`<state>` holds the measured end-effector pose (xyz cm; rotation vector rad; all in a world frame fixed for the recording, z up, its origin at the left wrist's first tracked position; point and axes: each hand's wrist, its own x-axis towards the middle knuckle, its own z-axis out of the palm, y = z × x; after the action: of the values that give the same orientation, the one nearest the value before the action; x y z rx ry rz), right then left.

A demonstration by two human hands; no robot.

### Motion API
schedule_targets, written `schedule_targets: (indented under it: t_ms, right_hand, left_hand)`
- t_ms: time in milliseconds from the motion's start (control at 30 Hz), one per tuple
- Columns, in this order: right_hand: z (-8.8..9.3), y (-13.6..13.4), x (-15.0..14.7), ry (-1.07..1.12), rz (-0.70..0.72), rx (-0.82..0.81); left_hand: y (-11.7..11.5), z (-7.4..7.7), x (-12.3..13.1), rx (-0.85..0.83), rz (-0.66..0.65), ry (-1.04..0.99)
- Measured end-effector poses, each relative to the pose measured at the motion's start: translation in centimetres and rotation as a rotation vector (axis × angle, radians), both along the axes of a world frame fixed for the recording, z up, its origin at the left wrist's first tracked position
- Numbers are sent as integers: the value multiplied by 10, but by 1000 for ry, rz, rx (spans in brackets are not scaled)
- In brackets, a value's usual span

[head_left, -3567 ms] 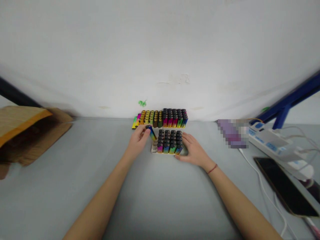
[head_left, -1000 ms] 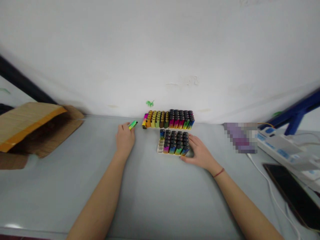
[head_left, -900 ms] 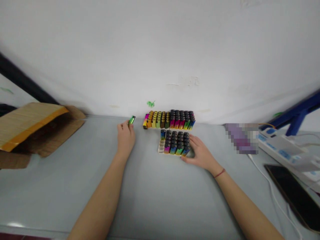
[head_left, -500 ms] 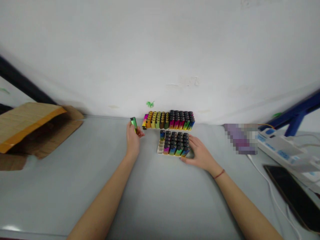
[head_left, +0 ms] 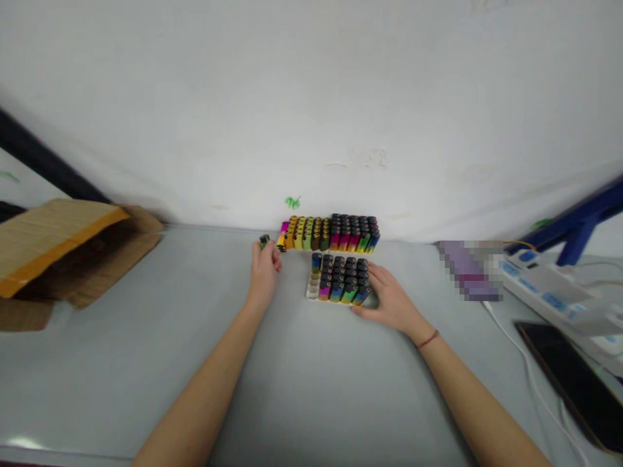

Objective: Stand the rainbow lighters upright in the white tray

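My left hand (head_left: 265, 266) is closed around a lighter (head_left: 264, 240); its black top and a bit of green stick out above the fingers. Right of it stands a pale tray (head_left: 313, 295) of upright lighters (head_left: 345, 280) with black tops and colourful bodies. Several cells at the front of its left column hold no lighter. My right hand (head_left: 389, 298) grips the tray's right side, thumb at the front corner and fingers along the side. Behind, against the wall, are a group of yellow, orange and dark lighters (head_left: 306, 233) and a group of black-topped, multicoloured lighters (head_left: 354, 233).
An open cardboard box (head_left: 63, 246) lies on its side at the left of the grey table (head_left: 311, 383). On the right are a white power strip (head_left: 555, 298), a black phone (head_left: 569, 383), a white cable (head_left: 520, 353) and a blurred-out purple item (head_left: 470, 272).
My left hand has moved slightly right and turned, so less of the green lighter shows and its fingers are more curled. My right hand and the tray have stayed put.
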<state>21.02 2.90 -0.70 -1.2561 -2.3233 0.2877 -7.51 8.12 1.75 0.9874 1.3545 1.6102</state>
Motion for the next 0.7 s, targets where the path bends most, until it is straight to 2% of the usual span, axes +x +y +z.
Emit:
schedule_targets:
  t_ms: [100, 333, 433, 567, 700]
  right_hand:
    - [-1, 0, 0, 3, -2, 4]
    - [1, 0, 0, -5, 0, 5]
    - [0, 0, 0, -4, -7, 9]
    - [0, 0, 0, -6, -8, 1]
    - [1, 0, 0, -17, -4, -9]
  left_hand:
    - [0, 4, 3, -27, 3, -44]
    - [-8, 1, 2, 165, -22, 214]
    - [-9, 4, 1, 142, -32, 140]
    - [-7, 10, 0, -19, -30, -73]
    - [-4, 11, 0, -90, 28, -130]
